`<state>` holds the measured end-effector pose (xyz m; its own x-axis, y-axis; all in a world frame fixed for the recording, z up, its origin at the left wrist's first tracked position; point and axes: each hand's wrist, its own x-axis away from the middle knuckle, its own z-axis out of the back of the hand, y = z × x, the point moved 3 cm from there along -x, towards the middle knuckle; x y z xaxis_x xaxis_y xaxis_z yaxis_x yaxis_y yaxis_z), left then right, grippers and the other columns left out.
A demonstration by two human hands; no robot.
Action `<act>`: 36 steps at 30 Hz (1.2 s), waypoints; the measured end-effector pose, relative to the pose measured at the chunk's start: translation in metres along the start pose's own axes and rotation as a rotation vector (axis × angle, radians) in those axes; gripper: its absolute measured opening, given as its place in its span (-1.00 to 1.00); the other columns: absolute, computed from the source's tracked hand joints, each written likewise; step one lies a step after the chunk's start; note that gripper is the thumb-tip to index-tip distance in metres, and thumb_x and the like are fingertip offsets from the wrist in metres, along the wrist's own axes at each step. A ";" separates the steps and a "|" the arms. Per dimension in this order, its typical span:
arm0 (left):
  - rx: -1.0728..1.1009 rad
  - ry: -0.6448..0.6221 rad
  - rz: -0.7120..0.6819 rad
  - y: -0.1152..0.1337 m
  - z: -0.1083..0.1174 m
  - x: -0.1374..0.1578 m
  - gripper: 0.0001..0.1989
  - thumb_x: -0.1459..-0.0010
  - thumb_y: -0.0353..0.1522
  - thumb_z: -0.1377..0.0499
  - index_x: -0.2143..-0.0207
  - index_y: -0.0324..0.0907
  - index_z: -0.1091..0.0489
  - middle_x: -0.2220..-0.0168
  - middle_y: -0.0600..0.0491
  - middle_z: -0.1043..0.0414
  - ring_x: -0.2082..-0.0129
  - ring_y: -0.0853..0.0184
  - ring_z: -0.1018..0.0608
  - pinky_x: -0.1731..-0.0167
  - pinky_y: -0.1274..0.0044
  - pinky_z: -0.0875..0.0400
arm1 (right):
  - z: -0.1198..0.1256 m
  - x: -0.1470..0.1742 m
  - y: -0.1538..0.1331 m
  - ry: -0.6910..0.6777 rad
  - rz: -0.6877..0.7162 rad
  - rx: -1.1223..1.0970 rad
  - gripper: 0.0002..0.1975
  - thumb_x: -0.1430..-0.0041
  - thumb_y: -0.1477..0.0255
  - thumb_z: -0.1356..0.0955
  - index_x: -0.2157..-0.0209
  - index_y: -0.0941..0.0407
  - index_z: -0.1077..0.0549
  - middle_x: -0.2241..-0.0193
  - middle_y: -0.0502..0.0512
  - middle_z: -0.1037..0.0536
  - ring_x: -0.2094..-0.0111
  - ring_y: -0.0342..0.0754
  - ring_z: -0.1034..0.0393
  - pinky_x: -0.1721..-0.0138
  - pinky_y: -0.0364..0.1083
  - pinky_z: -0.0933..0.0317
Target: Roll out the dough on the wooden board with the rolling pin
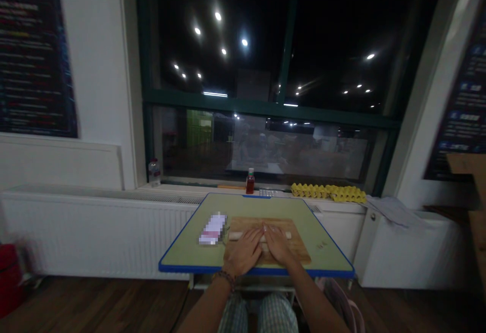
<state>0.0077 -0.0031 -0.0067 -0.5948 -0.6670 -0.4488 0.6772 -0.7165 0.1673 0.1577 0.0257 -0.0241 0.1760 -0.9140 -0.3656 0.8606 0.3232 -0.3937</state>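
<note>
Across a wooden board (pixel 301 256) lies a pale, straight rod (pixel 236 235), its two ends showing beyond my hands. Whether it is a rolling pin or a roll of dough, I cannot tell. My left hand (pixel 245 246) rests palm down over its middle, fingers stretched out. Beside it, my right hand (pixel 278 243) lies flat on the rod too, and the fingertips of both hands meet near the centre. A small pale patch (pixel 265 246) shows between the hands, just on the near side of the rod.
The board sits on a green table (pixel 182 249) with a blue edge. Left of the board lies a phone (pixel 212 229); small bits (pixel 322 245) lie to the right. A red-liquid bottle (pixel 250 181), yellow egg trays (pixel 328 192) and a clear bottle (pixel 154 172) line the windowsill.
</note>
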 end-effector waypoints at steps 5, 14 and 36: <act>0.033 0.038 -0.003 0.005 -0.005 0.008 -0.51 -0.28 -0.39 0.07 -0.25 -0.21 -0.18 -0.28 -0.08 -0.25 -0.29 0.25 -0.26 -0.31 0.22 -0.11 | 0.003 0.013 -0.003 -0.011 0.032 0.040 -0.41 -0.42 0.26 0.06 -0.26 0.17 -0.27 -0.22 0.21 -0.35 -0.26 0.06 -0.16 -0.31 0.14 0.12; 0.069 0.295 0.244 -0.020 0.024 -0.022 -0.57 -0.32 -0.36 0.13 -0.15 -0.18 -0.32 -0.14 -0.06 -0.42 -0.15 0.25 -0.41 -0.21 0.30 -0.23 | 0.013 0.035 -0.006 0.003 0.094 0.021 -0.39 -0.42 0.25 0.11 -0.30 0.09 -0.21 -0.24 0.13 -0.33 -0.28 -0.01 -0.12 -0.35 0.14 0.18; -0.204 0.004 0.288 -0.002 0.009 -0.008 -0.61 -0.34 -0.40 0.14 0.07 -0.21 -0.47 0.04 -0.13 -0.54 0.01 0.15 -0.53 -0.08 0.26 -0.28 | 0.018 0.028 -0.021 -0.016 0.049 0.041 -0.40 -0.41 0.34 0.09 -0.14 0.11 -0.42 -0.13 0.18 -0.46 -0.21 0.02 -0.24 -0.28 0.13 0.06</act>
<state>0.0069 0.0019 0.0042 -0.3654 -0.8347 -0.4121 0.8897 -0.4433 0.1090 0.1536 -0.0110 -0.0106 0.2258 -0.9013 -0.3696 0.8694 0.3576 -0.3410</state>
